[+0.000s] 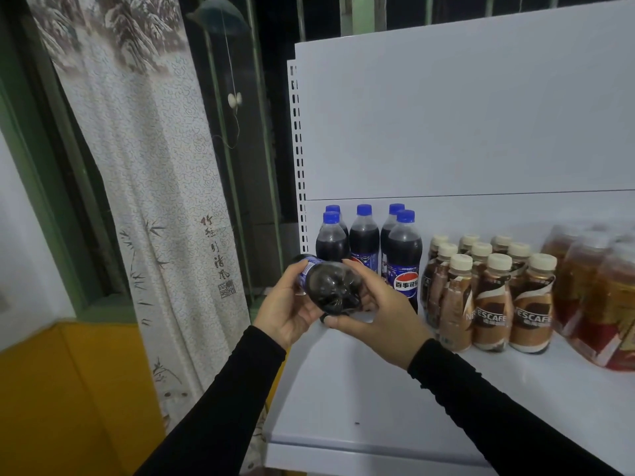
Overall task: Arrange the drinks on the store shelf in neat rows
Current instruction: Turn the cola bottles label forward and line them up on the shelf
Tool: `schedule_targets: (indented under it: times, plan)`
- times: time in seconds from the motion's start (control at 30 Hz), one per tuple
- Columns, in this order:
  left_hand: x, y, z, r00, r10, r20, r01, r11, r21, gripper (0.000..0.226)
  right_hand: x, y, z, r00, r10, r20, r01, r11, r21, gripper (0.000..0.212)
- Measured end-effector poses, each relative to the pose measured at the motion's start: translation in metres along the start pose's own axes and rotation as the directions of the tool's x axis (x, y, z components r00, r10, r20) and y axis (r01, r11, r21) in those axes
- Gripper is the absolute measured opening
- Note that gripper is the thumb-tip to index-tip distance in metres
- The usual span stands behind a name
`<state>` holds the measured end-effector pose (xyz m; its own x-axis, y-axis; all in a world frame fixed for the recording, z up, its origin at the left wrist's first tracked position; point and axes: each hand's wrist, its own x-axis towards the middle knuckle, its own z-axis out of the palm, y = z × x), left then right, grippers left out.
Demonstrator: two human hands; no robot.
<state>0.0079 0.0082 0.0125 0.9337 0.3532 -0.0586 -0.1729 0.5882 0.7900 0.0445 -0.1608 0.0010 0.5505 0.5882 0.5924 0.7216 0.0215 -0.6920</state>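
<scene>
**Cola bottle held in both hands at the shelf's left end**

I have both hands close together on one cola bottle (328, 286), tipped on its side with its base toward me. My left hand (288, 309) wraps its labelled middle; my right hand (372, 309) cups the base. It hangs just above the white shelf (360, 400), in front of the standing cola bottles (367, 242), with coffee bottles (491, 290) to their right.
</scene>
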Motion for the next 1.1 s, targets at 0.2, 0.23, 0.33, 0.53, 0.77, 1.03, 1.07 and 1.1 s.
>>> schedule_targets:
  times: [0.2,0.23,0.33,0.53,0.77,1.03,1.07,1.1]
  plan:
    - [-0.001,-0.002,0.000,1.000,-0.003,0.024,0.002,1.000,0.017,0.081,-0.001,0.003,0.001,1.000,-0.006,0.000,0.006,1.000,-0.029,0.074]
    - [-0.002,-0.002,0.000,1.000,-0.009,0.020,0.009,1.000,0.009,0.079,-0.001,0.003,0.001,1.000,0.000,0.003,0.001,1.000,-0.028,0.075]
    - [-0.003,-0.001,0.002,1.000,-0.020,-0.004,0.020,1.000,0.007,0.045,-0.003,0.008,-0.002,0.999,0.042,0.023,-0.042,0.999,0.011,0.080]
    - [0.002,0.001,0.003,0.991,0.133,-0.001,-0.132,0.985,0.111,0.056,-0.008,0.019,-0.007,0.982,0.178,0.058,-0.183,0.979,0.090,0.069]
    - [0.000,-0.004,0.004,0.936,0.220,0.274,-0.315,0.873,0.373,0.085,-0.006,0.033,-0.013,0.945,0.285,0.159,-0.306,0.943,0.127,0.033]
    - [-0.018,0.006,0.021,0.824,0.362,0.435,-0.564,0.594,0.573,0.057,-0.023,0.058,-0.007,0.947,0.322,-0.010,-0.322,0.947,0.021,0.062]
    - [-0.020,0.004,0.021,0.808,0.353,0.471,-0.586,0.559,0.587,0.058,-0.024,0.060,-0.007,0.947,0.321,-0.026,-0.321,0.947,0.006,0.062]
    - [-0.021,0.002,0.020,0.796,0.341,0.499,-0.602,0.527,0.600,0.059,-0.024,0.063,-0.007,0.946,0.322,-0.040,-0.322,0.947,-0.011,0.063]
